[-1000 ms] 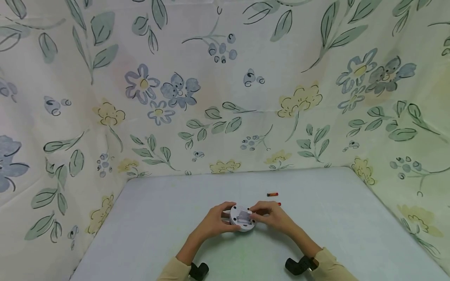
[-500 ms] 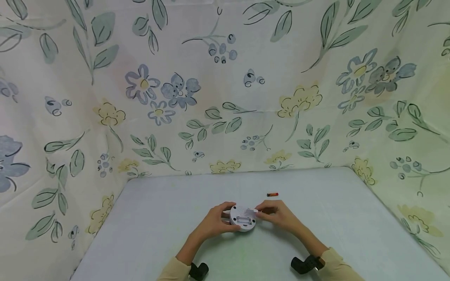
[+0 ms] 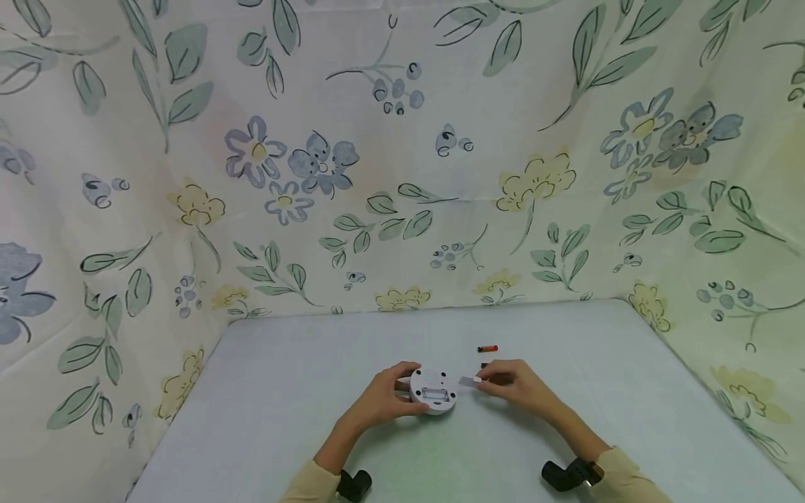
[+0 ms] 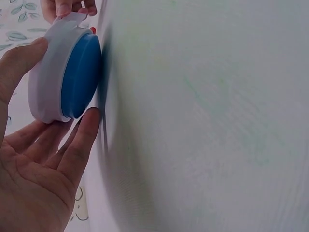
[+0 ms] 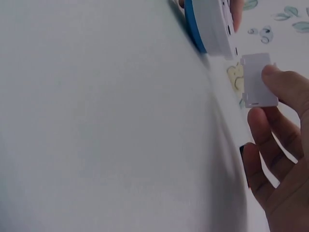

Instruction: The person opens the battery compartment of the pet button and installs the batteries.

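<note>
My left hand [image 3: 388, 395] grips a round white device [image 3: 432, 402] by its side, thumb on the near edge and fingers round the far one. Its back, with dark round dots, faces up, and an open battery compartment [image 3: 435, 395] shows there. Below, in the left wrist view, is the device's blue face [image 4: 82, 79], close over the table. My right hand [image 3: 518, 384] pinches a small white battery cover [image 5: 256, 79] between thumb and fingers, to the right of the device and apart from it. Small tabs stick out at the cover's edges.
Beyond my right hand, a red and black battery [image 3: 487, 348] lies on the white table [image 3: 283, 370]. A second battery [image 3: 484, 365] is mostly hidden behind that hand. A floral cloth [image 3: 390, 154] hangs behind the table and along its sides.
My right hand has drawn the battery cover off the device's back and moved right with it, leaving the compartment uncovered. The left hand and device have hardly moved.
</note>
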`<state>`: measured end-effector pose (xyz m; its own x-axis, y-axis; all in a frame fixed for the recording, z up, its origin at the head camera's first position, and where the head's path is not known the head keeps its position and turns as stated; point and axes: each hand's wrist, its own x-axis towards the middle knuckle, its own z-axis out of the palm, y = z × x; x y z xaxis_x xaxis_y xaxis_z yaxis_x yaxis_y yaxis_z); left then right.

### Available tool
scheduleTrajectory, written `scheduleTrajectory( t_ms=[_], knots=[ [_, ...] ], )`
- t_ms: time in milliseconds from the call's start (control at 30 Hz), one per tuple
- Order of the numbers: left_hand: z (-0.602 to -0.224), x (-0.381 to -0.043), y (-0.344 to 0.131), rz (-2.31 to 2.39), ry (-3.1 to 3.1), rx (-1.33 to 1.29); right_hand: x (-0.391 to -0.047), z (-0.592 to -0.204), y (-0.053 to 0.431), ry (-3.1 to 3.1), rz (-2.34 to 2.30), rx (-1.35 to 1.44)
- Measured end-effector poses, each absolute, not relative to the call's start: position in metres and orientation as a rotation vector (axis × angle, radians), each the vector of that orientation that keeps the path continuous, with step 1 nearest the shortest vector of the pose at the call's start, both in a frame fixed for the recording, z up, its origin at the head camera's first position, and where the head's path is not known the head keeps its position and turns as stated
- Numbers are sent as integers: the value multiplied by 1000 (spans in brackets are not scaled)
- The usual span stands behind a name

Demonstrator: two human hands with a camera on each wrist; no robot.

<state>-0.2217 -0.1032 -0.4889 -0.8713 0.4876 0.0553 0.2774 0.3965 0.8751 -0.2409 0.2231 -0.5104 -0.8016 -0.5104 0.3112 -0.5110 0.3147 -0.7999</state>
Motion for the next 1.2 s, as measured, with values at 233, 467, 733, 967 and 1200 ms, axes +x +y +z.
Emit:
scheduleTrajectory(
  t_ms=[233, 467, 733, 967, 1200],
  knots=[
    [-490, -223, -108, 1451, 2451, 678, -239, -510, 237, -2540, 1466, 999],
    [-489, -223, -112, 1464, 2428, 711, -238, -509, 246, -2562, 1412, 996],
    [-491, -226, -118, 1469, 2412, 712, -238, -513, 252, -2529, 1347, 1079],
    [-493, -228, -119, 1487, 2407, 700, -235, -509, 255, -2565, 1393, 1191],
    [-491, -226, -119, 1506, 2398, 713, -234, -505, 258, -2664, 1409, 1200]
  ],
)
